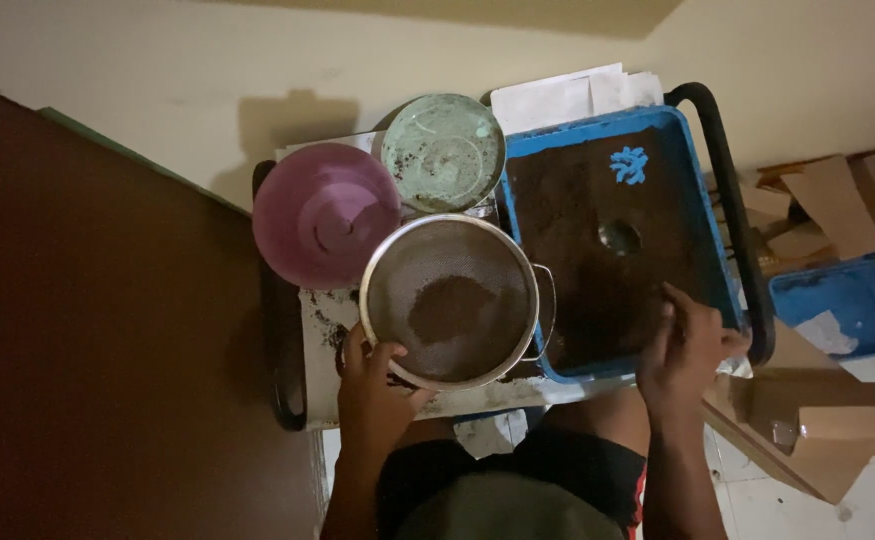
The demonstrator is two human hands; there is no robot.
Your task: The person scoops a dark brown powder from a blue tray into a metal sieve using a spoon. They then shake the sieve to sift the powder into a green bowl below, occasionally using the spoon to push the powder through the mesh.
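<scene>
Two hands are at work: the round steel mesh sieve (453,300), holding dark powder, is gripped at its near rim by the left hand (378,385) over the cart's (280,330) front edge. The right hand (688,345) is curled on the blue plastic tray's (698,215) near corner; its grasp cannot be told. Powder could be spilled if the sieve is tilted.

Left hand (376,385) raised forward, fingers curled in a grip, thumb on top. Right hand (686,350) out to the side, fingers bent downward, wrist straight, both forearms bare.
</scene>
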